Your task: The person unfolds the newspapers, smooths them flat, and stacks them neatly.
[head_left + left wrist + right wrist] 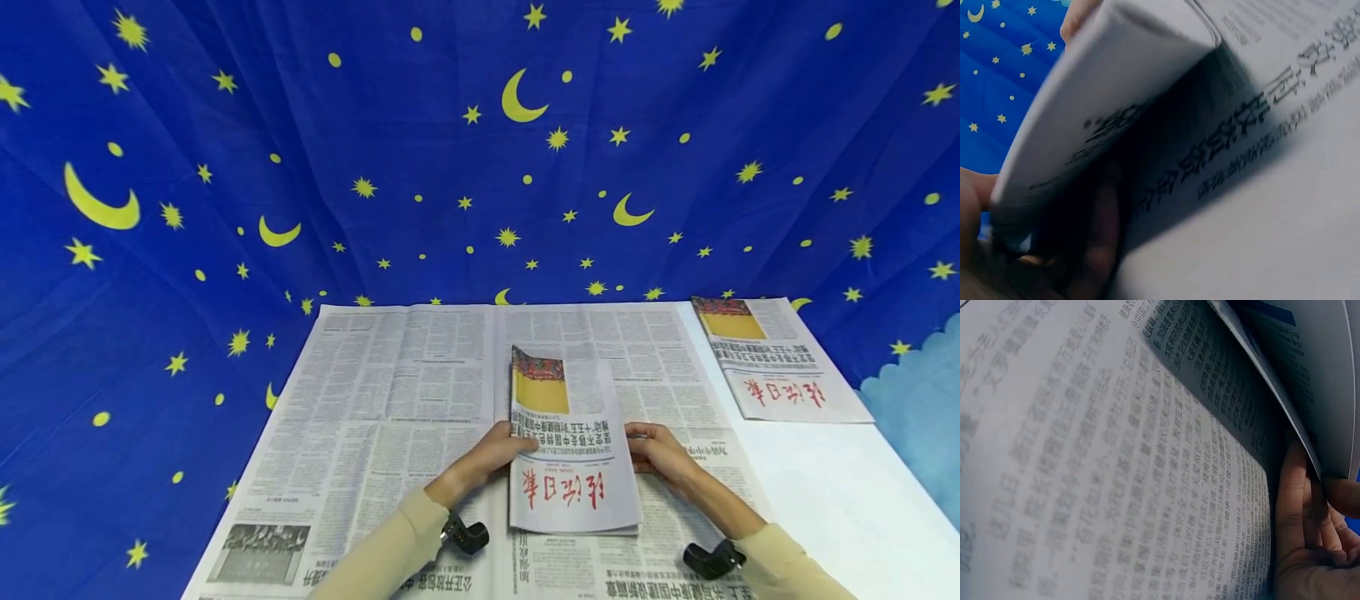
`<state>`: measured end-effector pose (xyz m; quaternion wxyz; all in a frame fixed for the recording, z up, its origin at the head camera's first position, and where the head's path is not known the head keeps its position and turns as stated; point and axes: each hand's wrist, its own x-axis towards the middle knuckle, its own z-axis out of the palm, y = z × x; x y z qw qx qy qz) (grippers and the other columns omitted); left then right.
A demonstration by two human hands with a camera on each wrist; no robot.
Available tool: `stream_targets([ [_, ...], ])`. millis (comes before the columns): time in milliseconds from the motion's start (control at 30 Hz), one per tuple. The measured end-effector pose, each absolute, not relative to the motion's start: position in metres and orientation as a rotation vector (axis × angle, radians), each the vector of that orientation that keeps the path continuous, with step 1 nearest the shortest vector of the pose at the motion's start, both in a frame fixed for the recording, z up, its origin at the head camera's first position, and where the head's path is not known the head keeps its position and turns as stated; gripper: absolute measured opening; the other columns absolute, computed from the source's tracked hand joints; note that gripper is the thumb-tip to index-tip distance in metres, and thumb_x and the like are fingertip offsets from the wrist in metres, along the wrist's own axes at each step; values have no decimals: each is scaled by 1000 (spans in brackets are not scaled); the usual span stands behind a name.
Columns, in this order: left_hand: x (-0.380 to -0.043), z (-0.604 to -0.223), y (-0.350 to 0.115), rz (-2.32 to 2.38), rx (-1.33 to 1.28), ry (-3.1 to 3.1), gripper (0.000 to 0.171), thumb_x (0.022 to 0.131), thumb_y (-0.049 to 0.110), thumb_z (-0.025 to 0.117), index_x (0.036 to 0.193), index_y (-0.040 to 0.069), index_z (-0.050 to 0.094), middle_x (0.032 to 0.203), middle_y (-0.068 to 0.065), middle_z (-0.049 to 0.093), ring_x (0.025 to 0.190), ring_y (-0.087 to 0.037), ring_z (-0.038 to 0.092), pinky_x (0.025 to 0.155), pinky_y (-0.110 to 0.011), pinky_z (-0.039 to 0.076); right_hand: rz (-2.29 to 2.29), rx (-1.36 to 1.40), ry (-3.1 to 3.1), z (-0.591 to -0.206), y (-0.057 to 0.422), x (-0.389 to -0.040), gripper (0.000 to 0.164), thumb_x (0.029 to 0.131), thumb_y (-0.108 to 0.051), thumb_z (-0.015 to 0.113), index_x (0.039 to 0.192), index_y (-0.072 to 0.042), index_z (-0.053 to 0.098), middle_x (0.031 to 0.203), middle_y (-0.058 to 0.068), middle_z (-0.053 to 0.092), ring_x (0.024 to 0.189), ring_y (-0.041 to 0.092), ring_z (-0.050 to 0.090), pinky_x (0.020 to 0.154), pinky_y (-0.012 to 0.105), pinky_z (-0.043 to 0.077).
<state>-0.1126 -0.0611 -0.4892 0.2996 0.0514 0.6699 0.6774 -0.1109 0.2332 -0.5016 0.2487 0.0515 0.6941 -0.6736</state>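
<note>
A folded newspaper (573, 500) with a red masthead and a yellow picture is held slightly raised over a newspaper spread flat (420, 400). My left hand (491, 452) grips its left edge, thumb on the top face and fingers underneath. At the right edge, my right hand (663, 452) pinches it. In the left wrist view the folded newspaper (1066, 119) tilts up from the sheet below, and the left fingers (1102, 231) are in shadow under it. The right wrist view has the right fingers (1297, 506) beneath the lifted edge, with the thumb on the other side.
A second folded newspaper (780, 358) of the same look lies at the back right, partly on the white table (825, 492). Behind the table hangs a blue cloth (420, 150) with yellow stars and moons. Both wrists wear small black cameras.
</note>
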Motion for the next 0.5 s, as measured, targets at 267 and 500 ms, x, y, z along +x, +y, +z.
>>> stream_targets([
  [267,-110,-478,-69,1460,285,2183,24,97,13,54,100,-6,67,58,-10,65,35,-10,49,35,-25,42,-1826,90,1904,-500,233,-109,20,94,-2,53,109,9,59,87,3,73,70,14,71,63,27,57],
  [500,-112,-476,-66,827,297,2748,61,88,37,71,115,-16,56,73,-24,67,52,-28,62,43,-35,46,-1785,62,1949,-499,232,-108,21,93,-1,52,110,10,57,88,6,73,72,15,71,61,28,57],
])
